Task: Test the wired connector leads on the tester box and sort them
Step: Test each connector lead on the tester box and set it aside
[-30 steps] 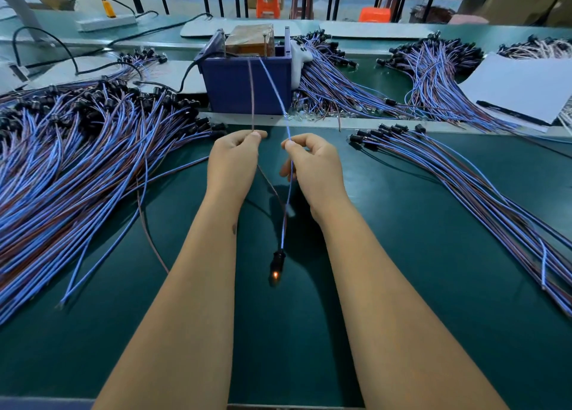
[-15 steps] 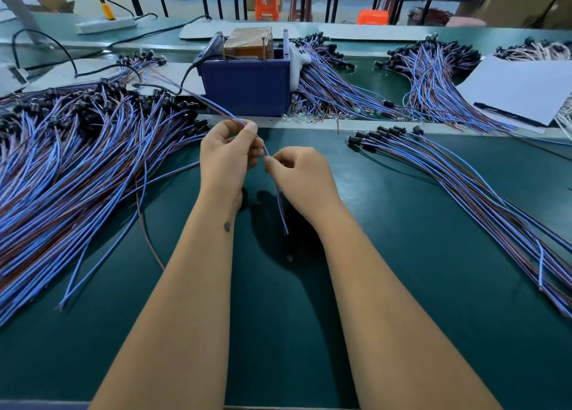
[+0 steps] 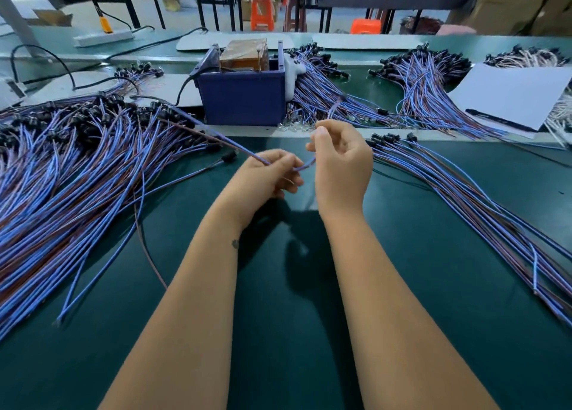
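While both hands work over the green counter [image 3: 278, 332], the left hand [image 3: 269, 177] pinches a blue-and-brown lead [image 3: 213, 137] and the right hand [image 3: 340, 162] curls round its other stretch, lifted above the mat. One blue bin [image 3: 244, 100] behind holds a single brown tester box [image 3: 244, 53]. Two big piles flank them: one left [image 3: 77, 177], one right [image 3: 464, 199].
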